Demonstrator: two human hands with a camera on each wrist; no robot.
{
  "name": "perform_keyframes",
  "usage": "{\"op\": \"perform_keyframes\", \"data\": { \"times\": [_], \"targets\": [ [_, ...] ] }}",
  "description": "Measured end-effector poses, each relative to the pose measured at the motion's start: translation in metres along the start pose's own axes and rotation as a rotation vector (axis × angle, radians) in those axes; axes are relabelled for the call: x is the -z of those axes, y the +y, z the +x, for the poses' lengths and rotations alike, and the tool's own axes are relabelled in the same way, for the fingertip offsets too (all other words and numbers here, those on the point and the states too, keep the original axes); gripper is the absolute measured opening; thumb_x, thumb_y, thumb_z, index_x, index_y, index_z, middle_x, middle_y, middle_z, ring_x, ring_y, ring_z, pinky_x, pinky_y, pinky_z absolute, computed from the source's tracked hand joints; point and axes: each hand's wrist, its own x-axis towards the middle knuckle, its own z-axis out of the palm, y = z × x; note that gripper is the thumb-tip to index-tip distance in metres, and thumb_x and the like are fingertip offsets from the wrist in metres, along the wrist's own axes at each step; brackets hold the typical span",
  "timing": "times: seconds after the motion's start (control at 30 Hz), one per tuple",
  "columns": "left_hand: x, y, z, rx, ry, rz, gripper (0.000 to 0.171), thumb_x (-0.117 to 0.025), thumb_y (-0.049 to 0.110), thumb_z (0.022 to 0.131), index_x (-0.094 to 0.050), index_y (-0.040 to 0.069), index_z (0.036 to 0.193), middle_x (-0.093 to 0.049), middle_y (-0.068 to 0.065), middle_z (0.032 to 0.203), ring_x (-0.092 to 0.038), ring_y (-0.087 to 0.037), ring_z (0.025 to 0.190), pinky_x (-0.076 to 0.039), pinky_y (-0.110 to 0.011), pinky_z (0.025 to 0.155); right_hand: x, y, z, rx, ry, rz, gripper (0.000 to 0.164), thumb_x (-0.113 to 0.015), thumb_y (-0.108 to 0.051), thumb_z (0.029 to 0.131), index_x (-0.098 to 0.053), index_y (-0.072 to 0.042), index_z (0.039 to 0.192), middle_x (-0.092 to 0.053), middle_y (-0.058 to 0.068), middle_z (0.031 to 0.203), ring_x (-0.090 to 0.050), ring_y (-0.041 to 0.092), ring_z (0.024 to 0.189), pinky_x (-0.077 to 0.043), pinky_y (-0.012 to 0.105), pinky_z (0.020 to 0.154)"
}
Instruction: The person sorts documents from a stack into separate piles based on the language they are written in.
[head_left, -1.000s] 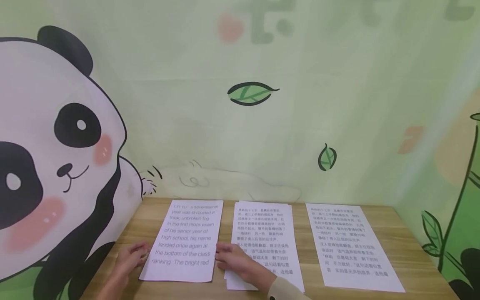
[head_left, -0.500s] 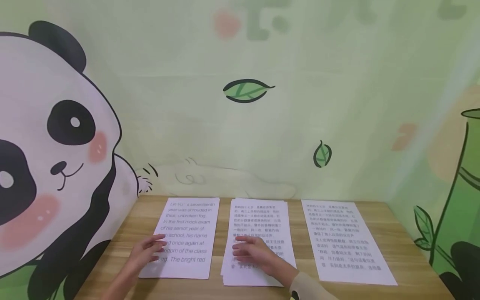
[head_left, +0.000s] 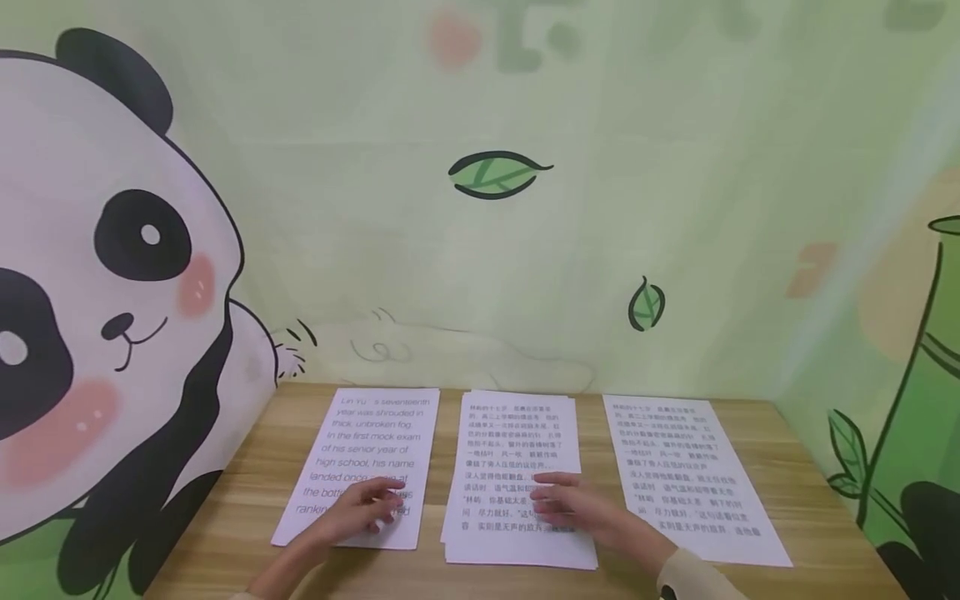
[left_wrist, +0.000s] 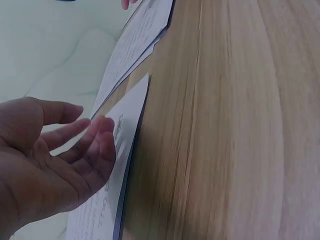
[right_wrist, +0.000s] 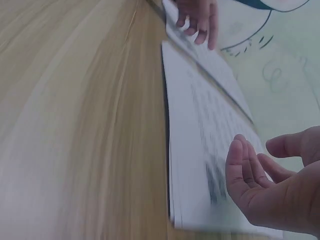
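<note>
My left hand (head_left: 358,512) hovers over the lower right part of a sheet printed in English (head_left: 367,442), its fingers loosely bent and holding nothing. Over the right side of a small stack of Chinese-printed sheets (head_left: 510,442) hangs my right hand (head_left: 581,510), also holding nothing. The left wrist view has the left hand (left_wrist: 55,155) above the paper (left_wrist: 105,200) with a gap between thumb and fingers. In the right wrist view, relaxed fingers of the right hand (right_wrist: 275,185) are above the stack (right_wrist: 200,150). A third Chinese-printed sheet (head_left: 675,467) lies to the right.
The papers lie in a row on a wood-grain table (head_left: 255,467). Behind it hangs a green backdrop (head_left: 360,233) with a printed panda (head_left: 150,333) and leaves. The middle stack's sheets are slightly out of line.
Both hands have moved right: the left from beside the English sheet to over it, the right from that sheet's right edge across the middle stack. The papers stay in place; the view shifts slightly.
</note>
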Motion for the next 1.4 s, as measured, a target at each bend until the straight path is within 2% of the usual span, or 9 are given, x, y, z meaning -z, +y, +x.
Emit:
{"op": "perform_keyframes", "data": {
  "times": [0.13,0.27,0.4,0.6,0.8,0.9,1.17,1.4],
  "targets": [
    [-0.014,0.004,0.008,-0.052,-0.101,-0.001,0.046,-0.06,0.013,0.1,-0.052,-0.011,0.138,-0.066,-0.024,0.113,-0.066,-0.018,0.088,-0.054,-0.025,0.069,0.019,0.001,-0.012,-0.006,0.036,-0.048,0.056,-0.058,-0.015,0.101,-0.041,0.011,0.147,-0.065,0.022,0.129,-0.07,0.017,0.099,-0.06,0.033,0.092],
    [-0.027,0.006,0.014,-0.078,-0.133,0.003,0.045,-0.06,0.012,0.099,-0.053,-0.011,0.137,-0.065,-0.026,0.114,-0.066,-0.016,0.087,-0.054,-0.024,0.067,0.034,0.002,-0.018,0.003,0.095,-0.095,0.056,-0.058,-0.014,0.1,-0.041,0.014,0.147,-0.068,0.022,0.124,-0.071,0.016,0.095,-0.061,0.033,0.09],
    [-0.036,0.01,0.019,-0.108,-0.145,0.05,0.043,-0.06,0.012,0.099,-0.055,-0.012,0.134,-0.066,-0.026,0.112,-0.065,-0.016,0.082,-0.051,-0.022,0.064,0.043,0.004,-0.021,-0.016,0.144,-0.102,0.056,-0.057,-0.011,0.1,-0.04,0.015,0.147,-0.068,0.022,0.122,-0.071,0.016,0.092,-0.061,0.033,0.088],
    [-0.045,0.019,0.026,-0.075,-0.119,0.145,0.042,-0.061,0.016,0.098,-0.06,-0.008,0.133,-0.067,-0.014,0.106,-0.063,-0.016,0.076,-0.048,-0.022,0.063,0.047,0.004,-0.023,-0.055,0.154,-0.104,0.058,-0.057,-0.011,0.1,-0.038,0.015,0.148,-0.068,0.019,0.12,-0.07,0.015,0.089,-0.062,0.032,0.085],
    [-0.058,0.024,0.035,-0.067,-0.098,0.124,0.047,-0.062,0.012,0.097,-0.055,-0.014,0.135,-0.07,-0.018,0.108,-0.066,-0.016,0.074,-0.052,-0.023,0.064,0.046,0.006,-0.022,-0.1,0.167,-0.108,0.058,-0.056,-0.009,0.101,-0.036,0.015,0.149,-0.068,0.017,0.118,-0.069,0.017,0.09,-0.061,0.032,0.084],
    [-0.064,0.025,0.038,-0.039,-0.079,0.121,0.05,-0.062,0.011,0.096,-0.052,-0.017,0.137,-0.069,-0.016,0.108,-0.065,-0.016,0.073,-0.051,-0.024,0.063,0.045,0.007,-0.022,-0.112,0.171,-0.107,0.056,-0.055,-0.009,0.101,-0.037,0.014,0.148,-0.068,0.017,0.118,-0.069,0.017,0.091,-0.061,0.032,0.085],
    [-0.069,0.03,0.04,0.047,-0.017,0.184,0.053,-0.063,0.012,0.094,-0.051,-0.015,0.138,-0.065,-0.009,0.103,-0.062,-0.016,0.078,-0.049,-0.024,0.066,0.045,0.01,-0.025,-0.084,0.118,-0.124,0.058,-0.054,-0.01,0.101,-0.034,0.017,0.149,-0.066,0.018,0.12,-0.068,0.016,0.092,-0.061,0.031,0.086],
    [-0.07,0.032,0.039,0.051,-0.008,0.169,0.052,-0.063,0.012,0.095,-0.052,-0.014,0.138,-0.064,-0.009,0.106,-0.063,-0.016,0.079,-0.051,-0.026,0.068,0.049,0.008,-0.028,-0.063,0.094,-0.134,0.061,-0.056,-0.011,0.101,-0.032,0.018,0.148,-0.068,0.017,0.119,-0.068,0.014,0.09,-0.061,0.03,0.085]
  ]
}}
